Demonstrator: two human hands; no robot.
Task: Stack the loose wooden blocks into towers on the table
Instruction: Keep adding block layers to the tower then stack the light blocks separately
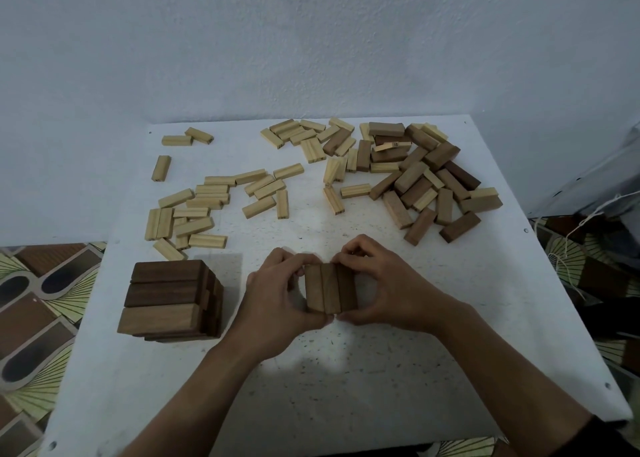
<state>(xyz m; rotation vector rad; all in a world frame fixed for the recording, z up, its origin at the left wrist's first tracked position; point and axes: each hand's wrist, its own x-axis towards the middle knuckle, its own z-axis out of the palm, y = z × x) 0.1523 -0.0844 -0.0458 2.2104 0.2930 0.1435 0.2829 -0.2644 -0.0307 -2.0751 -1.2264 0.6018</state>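
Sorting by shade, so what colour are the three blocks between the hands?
The three blocks are brown wood, the rightmost darkest; head view shows it best.

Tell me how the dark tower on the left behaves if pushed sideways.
The dark tower looks squat and crosswise-layered, so it would probably slide rather than tip. Its rows merely rest on each other; a high push may shear them.

blocks [330, 287] – smooth matt wood; table [346, 370] – speckled matt white top

One tower [166, 294], three blocks [330, 288] held together, two hands [277, 304] [384, 283]
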